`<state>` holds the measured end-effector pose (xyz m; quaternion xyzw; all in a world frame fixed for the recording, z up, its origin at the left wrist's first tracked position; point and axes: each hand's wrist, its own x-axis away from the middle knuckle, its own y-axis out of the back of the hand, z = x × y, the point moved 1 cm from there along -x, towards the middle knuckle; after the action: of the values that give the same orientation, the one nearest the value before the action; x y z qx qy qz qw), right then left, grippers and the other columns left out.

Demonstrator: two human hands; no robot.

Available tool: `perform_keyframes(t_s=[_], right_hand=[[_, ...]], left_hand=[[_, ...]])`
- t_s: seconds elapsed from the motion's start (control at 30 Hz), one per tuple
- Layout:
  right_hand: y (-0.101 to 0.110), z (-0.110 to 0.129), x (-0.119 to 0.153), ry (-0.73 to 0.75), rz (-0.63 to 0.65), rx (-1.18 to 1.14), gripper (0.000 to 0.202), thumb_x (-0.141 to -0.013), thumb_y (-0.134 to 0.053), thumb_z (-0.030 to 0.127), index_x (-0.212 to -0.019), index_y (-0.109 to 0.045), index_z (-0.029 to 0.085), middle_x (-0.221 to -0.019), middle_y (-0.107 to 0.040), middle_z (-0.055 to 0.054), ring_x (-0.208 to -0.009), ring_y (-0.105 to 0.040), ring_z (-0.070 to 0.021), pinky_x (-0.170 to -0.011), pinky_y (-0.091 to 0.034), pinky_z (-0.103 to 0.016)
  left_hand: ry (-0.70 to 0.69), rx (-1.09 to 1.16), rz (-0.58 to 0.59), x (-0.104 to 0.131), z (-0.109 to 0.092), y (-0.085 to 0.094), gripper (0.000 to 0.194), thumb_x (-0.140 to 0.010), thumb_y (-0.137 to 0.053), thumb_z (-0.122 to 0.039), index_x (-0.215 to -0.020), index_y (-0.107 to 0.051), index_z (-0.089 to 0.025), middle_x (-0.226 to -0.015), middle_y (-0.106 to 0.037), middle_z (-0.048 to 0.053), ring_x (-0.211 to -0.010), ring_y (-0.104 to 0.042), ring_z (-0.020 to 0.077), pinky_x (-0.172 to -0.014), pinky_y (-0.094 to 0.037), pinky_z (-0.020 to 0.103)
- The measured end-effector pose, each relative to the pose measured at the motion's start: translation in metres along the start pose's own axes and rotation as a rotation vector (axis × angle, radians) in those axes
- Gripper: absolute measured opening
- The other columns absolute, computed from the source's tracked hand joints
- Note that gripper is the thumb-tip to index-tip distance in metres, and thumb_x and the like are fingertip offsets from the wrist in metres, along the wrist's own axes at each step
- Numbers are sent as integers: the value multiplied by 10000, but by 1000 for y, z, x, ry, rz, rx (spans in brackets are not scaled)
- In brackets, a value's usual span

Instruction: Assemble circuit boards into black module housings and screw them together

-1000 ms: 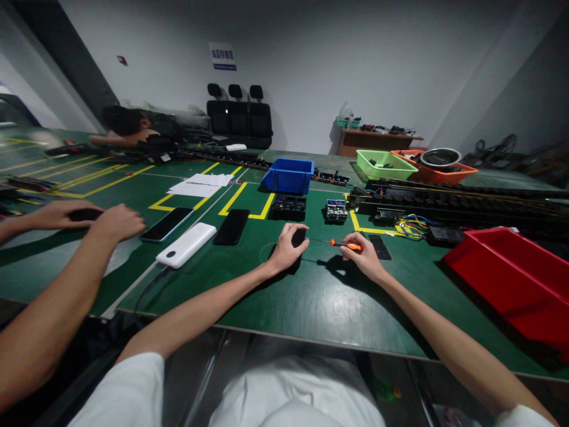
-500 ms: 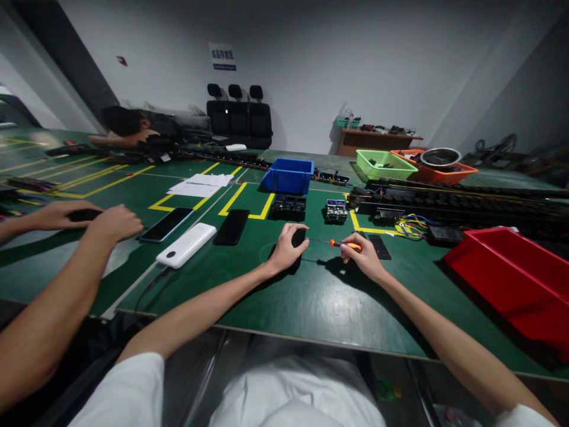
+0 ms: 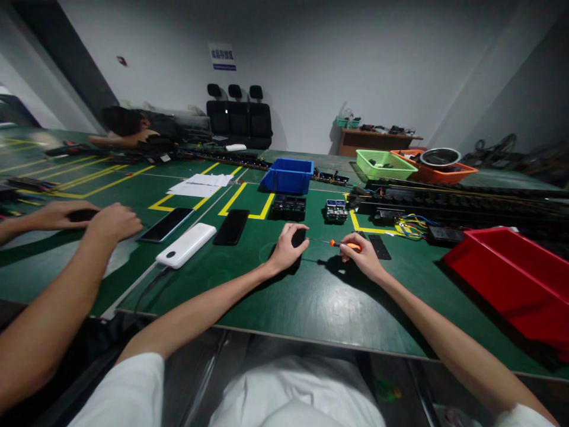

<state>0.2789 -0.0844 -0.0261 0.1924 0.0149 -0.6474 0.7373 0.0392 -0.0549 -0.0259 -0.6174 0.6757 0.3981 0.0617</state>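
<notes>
My left hand (image 3: 285, 248) is closed around a small black box-like part (image 3: 299, 238) on the green table. In my right hand (image 3: 362, 255) is a screwdriver (image 3: 345, 244) with an orange and black handle, held level. Its thin shaft points left, and the tip reaches the right side of the black part by my left fingertips; whether it touches a screw is too small to tell. A flat black plate (image 3: 379, 247) lies just right of my right hand. Beyond my hands sit a black module (image 3: 288, 207) and a silver-and-black module (image 3: 336, 210).
Left of my hands lie a dark phone (image 3: 232, 227), a white power bank (image 3: 186, 245) and another phone (image 3: 168, 225). A co-worker's hands (image 3: 111, 222) are at far left. A blue bin (image 3: 290, 175) stands behind, a red bin (image 3: 511, 279) at right, near coloured wires (image 3: 413, 225).
My hands, the black part and the screwdriver look the same as before. The co-worker's hands at the left have shifted very slightly.
</notes>
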Motion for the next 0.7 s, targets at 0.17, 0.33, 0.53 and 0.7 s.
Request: perform_keyframes(t_s=[0.17,0.33,0.53,0.7], right_hand=[[1,0,0,31,-31,34,324,-744,-690,412,-939,-524,214,-827,-576,6,-585,-577,-113,-551,-510,-262],[1,-2,0,34,-26,52,298,-757,-681,417,-902,-531,204,-751,-561,15,-578,-577,-120,-542,-498,-261],[2,-3,0,25,-24,65,292,-774,-671,420,-895,-538,190,-692,-575,17,-568,-578,-127,-546,-479,-261],[1,0,1,2,-15,41,301,-776,-666,433,-886,-530,188,-669,-592,19,-554,-575,-124,-545,-477,-262]], left_hand=[[7,-2,7,0,0,0,257,-822,-566,-211,-1078,-570,-223,-1067,-527,46,-1048,-539,177,-966,-436,350],[8,7,4,-1,0,1,258,-820,-570,-206,-1078,-570,-226,-1067,-531,45,-1047,-538,177,-969,-433,348],[7,12,5,-1,0,1,257,-822,-565,-209,-1079,-568,-224,-1068,-528,43,-1052,-538,176,-971,-428,345],[11,6,9,0,-1,1,258,-822,-568,-209,-1079,-569,-227,-1070,-530,44,-1054,-539,180,-971,-430,348]])
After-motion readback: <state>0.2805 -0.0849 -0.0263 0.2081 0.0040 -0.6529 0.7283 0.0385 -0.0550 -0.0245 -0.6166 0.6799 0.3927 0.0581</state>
